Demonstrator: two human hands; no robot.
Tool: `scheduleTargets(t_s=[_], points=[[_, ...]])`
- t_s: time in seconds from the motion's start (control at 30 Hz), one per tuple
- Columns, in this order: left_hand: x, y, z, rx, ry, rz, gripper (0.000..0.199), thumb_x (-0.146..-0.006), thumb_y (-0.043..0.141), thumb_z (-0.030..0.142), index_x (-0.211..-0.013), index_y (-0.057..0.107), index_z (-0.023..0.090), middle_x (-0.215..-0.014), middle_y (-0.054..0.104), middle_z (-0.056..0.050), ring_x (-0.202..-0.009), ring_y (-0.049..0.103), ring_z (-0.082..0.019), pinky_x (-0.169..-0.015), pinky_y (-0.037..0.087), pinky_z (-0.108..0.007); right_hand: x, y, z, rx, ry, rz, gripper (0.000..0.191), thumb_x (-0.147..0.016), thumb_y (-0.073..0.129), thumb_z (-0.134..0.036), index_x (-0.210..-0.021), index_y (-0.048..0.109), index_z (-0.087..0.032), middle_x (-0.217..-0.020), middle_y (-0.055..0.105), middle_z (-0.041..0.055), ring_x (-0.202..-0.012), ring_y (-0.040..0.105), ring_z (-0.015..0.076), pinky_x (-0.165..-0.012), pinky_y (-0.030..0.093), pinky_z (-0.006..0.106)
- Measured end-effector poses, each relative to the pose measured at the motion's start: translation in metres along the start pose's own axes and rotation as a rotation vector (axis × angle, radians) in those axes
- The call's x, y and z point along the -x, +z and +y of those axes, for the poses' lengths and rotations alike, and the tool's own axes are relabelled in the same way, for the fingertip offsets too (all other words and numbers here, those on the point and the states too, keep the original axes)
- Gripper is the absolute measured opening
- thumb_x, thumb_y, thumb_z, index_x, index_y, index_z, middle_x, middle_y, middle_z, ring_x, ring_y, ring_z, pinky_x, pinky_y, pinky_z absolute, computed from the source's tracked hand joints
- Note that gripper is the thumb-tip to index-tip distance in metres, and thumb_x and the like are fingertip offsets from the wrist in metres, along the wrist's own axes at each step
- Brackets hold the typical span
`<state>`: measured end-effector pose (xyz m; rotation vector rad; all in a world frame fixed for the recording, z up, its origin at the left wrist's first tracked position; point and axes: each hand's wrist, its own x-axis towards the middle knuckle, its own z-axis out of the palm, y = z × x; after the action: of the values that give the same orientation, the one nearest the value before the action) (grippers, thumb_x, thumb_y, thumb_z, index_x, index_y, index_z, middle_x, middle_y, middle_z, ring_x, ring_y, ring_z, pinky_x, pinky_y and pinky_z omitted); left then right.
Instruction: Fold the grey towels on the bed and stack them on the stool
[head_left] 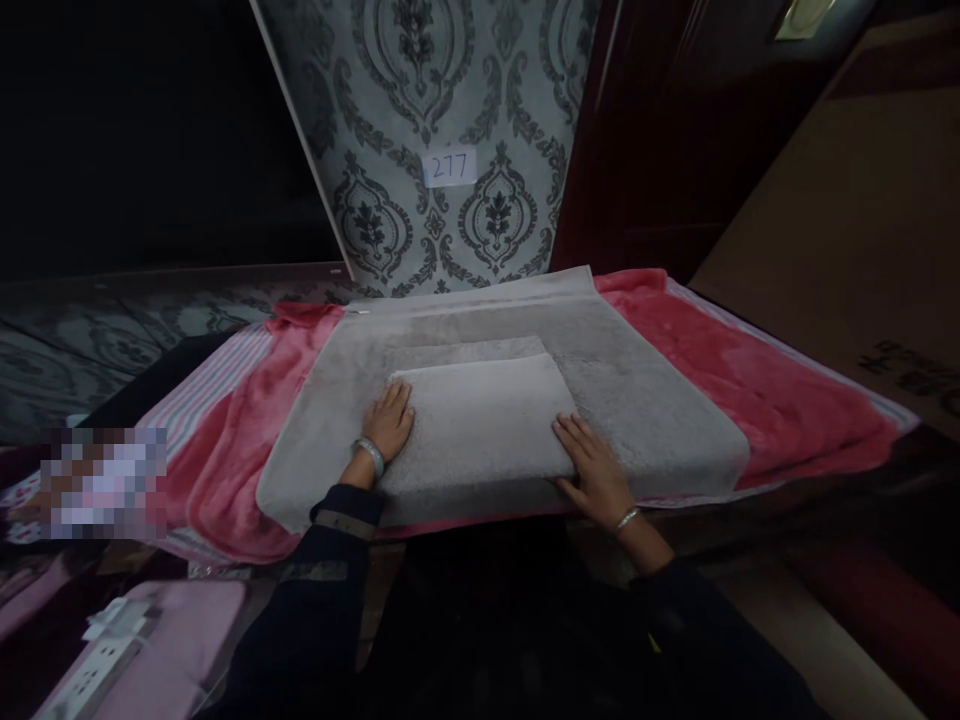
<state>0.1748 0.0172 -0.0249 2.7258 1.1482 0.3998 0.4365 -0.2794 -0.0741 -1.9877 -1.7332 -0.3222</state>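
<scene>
A folded grey towel lies in front of me on a larger grey towel that is spread flat. My left hand rests on the folded towel's left edge, fingers stretched out and flat. On the right edge, near the front corner, lies my right hand, its fingers extended and the thumb apart. Neither hand grips the cloth. Beneath the spread towel is a pink blanket, which shows at both sides and along the front.
A striped cloth shows at the blanket's edges. Patterned wallpaper with a paper label reading 277 stands behind. A dark screen is at the left, a cardboard box at the right. A power strip lies lower left.
</scene>
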Motion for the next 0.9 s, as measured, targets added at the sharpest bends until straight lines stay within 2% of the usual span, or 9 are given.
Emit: scheduleTargets(t_s=[0.13, 0.3, 0.43, 0.5, 0.6, 0.73, 0.9], points=[[0.018, -0.003, -0.004, 0.038, 0.022, 0.015, 0.055, -0.098, 0.039, 0.039, -0.15, 0.043, 0.018, -0.161, 0.034, -0.01, -0.15, 0.026, -0.03, -0.121, 0.027, -0.051, 0.003, 0.008, 0.005, -0.091, -0.046, 0.154, 0.08, -0.085, 0.057, -0.026, -0.158, 0.025, -0.024, -0.157, 0.04, 0.0102, -0.148, 0.028, 0.0285, -0.115, 0.032, 0.053], [0.067, -0.017, -0.013, 0.084, 0.183, 0.007, 0.06, -0.098, 0.04, 0.048, -0.153, 0.038, 0.022, -0.161, 0.034, -0.009, -0.15, 0.027, -0.026, -0.122, 0.027, -0.049, 0.008, 0.011, 0.013, -0.199, -0.05, 0.258, 0.077, -0.085, 0.054, -0.024, -0.157, 0.027, -0.025, -0.153, 0.045, 0.0098, -0.141, 0.042, 0.028, -0.113, 0.038, 0.051], [0.105, -0.027, -0.015, 0.03, 0.269, -0.012, 0.083, -0.087, 0.059, 0.056, -0.157, 0.028, 0.023, -0.163, 0.029, -0.012, -0.149, 0.029, -0.03, -0.121, 0.027, -0.051, 0.009, 0.012, 0.018, -0.213, 0.001, 0.351, 0.077, -0.081, 0.05, -0.015, -0.155, 0.032, -0.026, -0.146, 0.053, 0.0079, -0.133, 0.051, 0.0256, -0.11, 0.043, 0.047], [0.115, -0.028, -0.016, -0.013, 0.273, -0.005, 0.089, -0.083, 0.065, 0.053, -0.158, 0.026, 0.022, -0.163, 0.029, -0.013, -0.148, 0.03, -0.032, -0.12, 0.029, -0.051, 0.006, 0.011, 0.021, -0.189, 0.03, 0.371, 0.081, -0.075, 0.048, -0.011, -0.153, 0.034, -0.025, -0.142, 0.056, 0.0077, -0.13, 0.053, 0.0254, -0.109, 0.045, 0.046], [0.12, -0.024, -0.018, -0.035, 0.285, 0.022, 0.086, -0.082, 0.065, 0.041, -0.157, 0.027, 0.021, -0.162, 0.031, -0.014, -0.147, 0.033, -0.032, -0.118, 0.031, -0.05, 0.0, 0.008, 0.026, -0.143, 0.002, 0.372, 0.087, -0.068, 0.047, -0.009, -0.153, 0.035, -0.024, -0.138, 0.059, 0.0083, -0.127, 0.055, 0.026, -0.107, 0.045, 0.047], [0.118, -0.019, -0.023, 0.016, 0.293, 0.078, 0.079, -0.081, 0.06, 0.035, -0.155, 0.033, 0.022, -0.16, 0.036, -0.012, -0.144, 0.038, -0.032, -0.115, 0.035, -0.05, -0.012, 0.002, 0.032, -0.135, -0.066, 0.31, 0.088, -0.066, 0.046, -0.006, -0.152, 0.038, -0.024, -0.143, 0.055, 0.0092, -0.13, 0.051, 0.0267, -0.109, 0.042, 0.049], [0.106, -0.024, -0.028, 0.048, 0.282, 0.109, 0.07, -0.078, 0.054, 0.022, -0.148, 0.047, 0.022, -0.153, 0.048, -0.01, -0.137, 0.048, -0.029, -0.112, 0.038, -0.047, -0.023, -0.001, 0.039, -0.208, -0.09, 0.28, 0.065, -0.076, 0.05, -0.012, -0.14, 0.055, -0.026, -0.146, 0.052, 0.0094, -0.132, 0.049, 0.0274, -0.108, 0.042, 0.049]])
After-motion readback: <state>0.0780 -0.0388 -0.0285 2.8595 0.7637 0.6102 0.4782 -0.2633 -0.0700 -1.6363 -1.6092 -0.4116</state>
